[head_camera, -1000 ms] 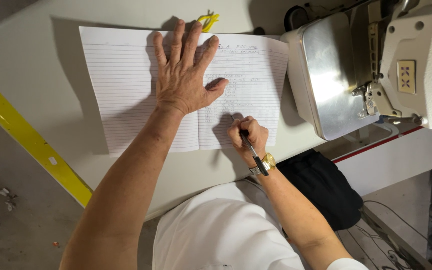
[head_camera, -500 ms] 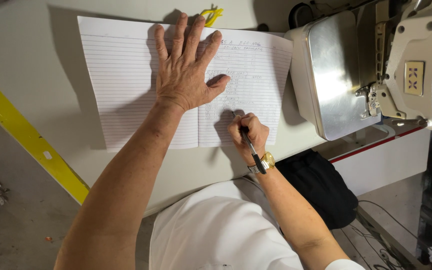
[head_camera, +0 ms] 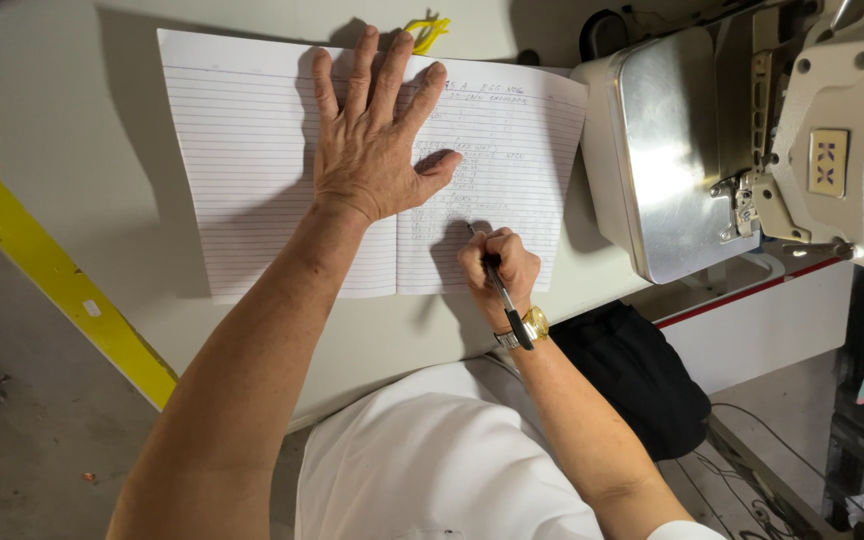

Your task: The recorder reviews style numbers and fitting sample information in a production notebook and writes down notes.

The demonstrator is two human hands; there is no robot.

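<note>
An open lined notebook [head_camera: 282,170] is laid flat on the pale table [head_camera: 72,150]. The left hand [head_camera: 372,150] is pressed palm-down across the notebook's middle fold, its grip spread wide with the fingers fanned and the thumb stretched out toward the right page. Nothing is clasped by it; the paper is only held down.

Just below and to the right of that hand, the right hand [head_camera: 497,270] is rested at the lower edge of the right page. Its grip is pinched shut around a dark pen [head_camera: 500,290], whose tip is set on the paper beside the lowest handwritten lines, while the barrel is slanted back over the wrist. A gold wristwatch [head_camera: 532,325] is worn just behind this grip.

Beyond the spread fingertips, a small yellow clip-like object [head_camera: 427,30] is seen at the notebook's top edge. To the right of the pen grip, well apart from it, an industrial sewing machine [head_camera: 842,130] with a shiny metal plate [head_camera: 662,150] is stood. A yellow strip [head_camera: 52,270] is run along the table's edge, far to the left of the spread grip.
</note>
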